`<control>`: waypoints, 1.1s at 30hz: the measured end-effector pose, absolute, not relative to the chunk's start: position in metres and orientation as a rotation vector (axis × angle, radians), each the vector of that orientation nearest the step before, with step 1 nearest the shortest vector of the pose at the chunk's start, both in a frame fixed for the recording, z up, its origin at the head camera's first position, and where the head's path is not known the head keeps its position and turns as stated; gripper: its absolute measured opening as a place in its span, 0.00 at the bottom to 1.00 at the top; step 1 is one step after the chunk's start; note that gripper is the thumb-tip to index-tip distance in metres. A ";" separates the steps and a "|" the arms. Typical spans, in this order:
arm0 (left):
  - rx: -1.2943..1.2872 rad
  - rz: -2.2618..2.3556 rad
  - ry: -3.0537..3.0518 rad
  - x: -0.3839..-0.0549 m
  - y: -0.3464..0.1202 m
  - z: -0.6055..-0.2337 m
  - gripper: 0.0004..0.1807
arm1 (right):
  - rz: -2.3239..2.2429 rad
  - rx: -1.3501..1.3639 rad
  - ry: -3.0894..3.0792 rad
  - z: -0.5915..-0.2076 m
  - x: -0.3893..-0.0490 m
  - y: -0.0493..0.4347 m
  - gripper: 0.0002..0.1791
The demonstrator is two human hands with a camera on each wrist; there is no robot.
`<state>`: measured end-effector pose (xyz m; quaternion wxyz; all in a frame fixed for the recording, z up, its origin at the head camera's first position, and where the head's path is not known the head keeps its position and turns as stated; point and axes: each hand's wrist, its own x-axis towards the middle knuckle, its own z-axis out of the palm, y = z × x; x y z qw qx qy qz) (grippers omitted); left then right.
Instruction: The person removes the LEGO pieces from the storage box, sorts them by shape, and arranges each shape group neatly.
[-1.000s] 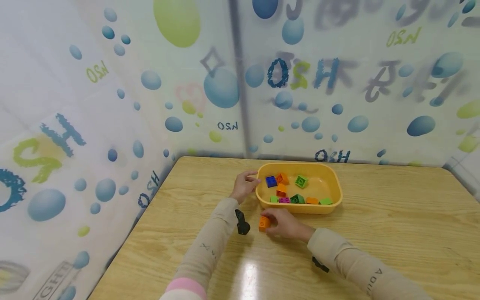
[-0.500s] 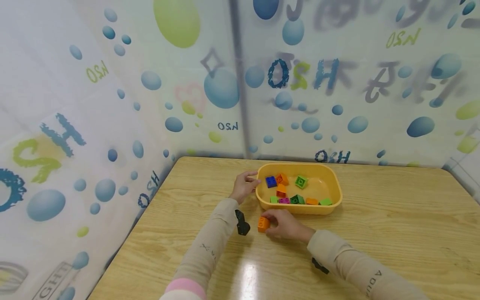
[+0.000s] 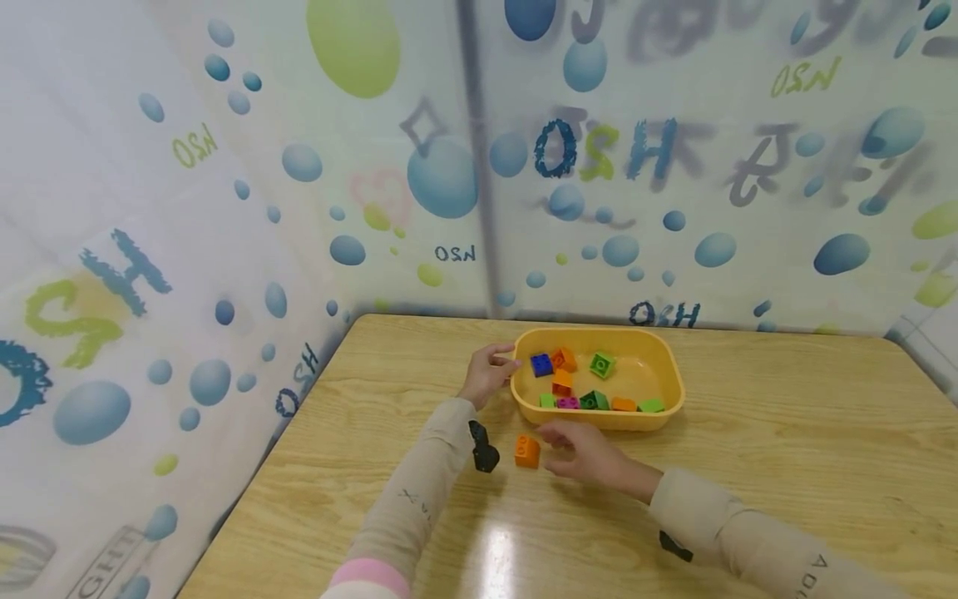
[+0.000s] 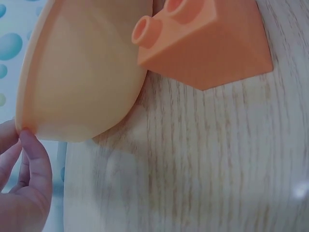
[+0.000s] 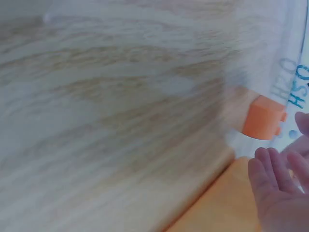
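An orange toy brick (image 3: 527,452) with studs stands on the table in front of a yellow plastic bin (image 3: 599,421). Just right of that brick, my right hand (image 3: 587,453) has its fingers apart and holds nothing; a small gap shows between them. In the right wrist view the orange brick (image 5: 264,118) lies beyond the fingertips (image 5: 260,153). My left hand (image 3: 486,374) pinches the bin's left rim. The left wrist view has the thumb and fingers of that hand (image 4: 29,169) at the rim of the bin (image 4: 82,82), with the orange brick (image 4: 207,48) beside it.
Inside the bin lie several bricks, among them a blue brick (image 3: 542,365), a light green brick (image 3: 601,364), a dark green brick (image 3: 595,400) and a pink brick (image 3: 568,403). Walls with a bubble print border the wooden table (image 3: 786,433) at the back and left.
My right hand has let go of the orange brick and drawn away to the right. The brick stands on the table by itself. My left hand stays at the bin's rim.
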<state>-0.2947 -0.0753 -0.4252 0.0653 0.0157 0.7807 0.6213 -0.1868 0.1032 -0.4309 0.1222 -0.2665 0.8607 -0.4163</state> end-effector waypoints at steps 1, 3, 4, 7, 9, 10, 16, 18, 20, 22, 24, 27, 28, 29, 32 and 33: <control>0.044 1.873 2.357 -0.295 -0.076 -0.425 0.19 | -1.217 -0.784 2.510 -0.428 -0.186 0.104 0.22; 0.037 1.869 2.360 -0.295 -0.076 -0.425 0.19 | -1.216 -0.809 2.520 -0.421 -0.185 0.107 0.20; 0.034 1.870 2.361 -0.295 -0.076 -0.425 0.19 | -1.220 -0.825 2.525 -0.417 -0.185 0.108 0.19; 0.038 1.871 2.367 -0.295 -0.075 -0.424 0.19 | -1.233 -0.899 2.557 -0.408 -0.189 0.112 0.18; 0.034 1.874 2.365 -0.295 -0.075 -0.424 0.19 | -1.233 -0.931 2.578 -0.402 -0.193 0.116 0.17; 0.029 1.874 2.366 -0.294 -0.075 -0.424 0.19 | -1.230 -0.940 2.592 -0.399 -0.196 0.118 0.17; 0.032 1.868 2.369 -0.292 -0.075 -0.423 0.20 | -1.111 -0.913 2.673 -0.391 -0.220 0.134 0.16; 0.039 1.871 2.365 -0.292 -0.075 -0.423 0.20 | -1.074 -0.915 2.687 -0.392 -0.229 0.140 0.16; 0.049 1.878 2.356 -0.292 -0.075 -0.423 0.20 | -1.042 -0.926 2.709 -0.393 -0.238 0.143 0.15; 0.050 1.884 2.344 -0.292 -0.075 -0.423 0.20 | -1.037 -0.911 2.723 -0.394 -0.246 0.145 0.15; 0.057 1.889 2.340 -0.292 -0.076 -0.423 0.20 | -1.056 -0.866 2.723 -0.394 -0.253 0.144 0.14; 0.060 1.895 2.340 -0.293 -0.076 -0.424 0.20 | -1.082 -0.807 2.704 -0.396 -0.263 0.142 0.14; 0.059 1.896 2.339 -0.293 -0.076 -0.424 0.20 | -1.084 -0.782 2.701 -0.397 -0.265 0.141 0.14; 0.057 1.896 2.339 -0.293 -0.076 -0.424 0.20 | -1.090 -0.755 2.697 -0.397 -0.268 0.140 0.14; 0.049 1.898 2.334 -0.293 -0.076 -0.424 0.20 | -1.101 -0.719 2.698 -0.401 -0.274 0.138 0.15; 0.045 1.901 2.330 -0.293 -0.076 -0.424 0.21 | -1.109 -0.698 2.701 -0.402 -0.276 0.137 0.15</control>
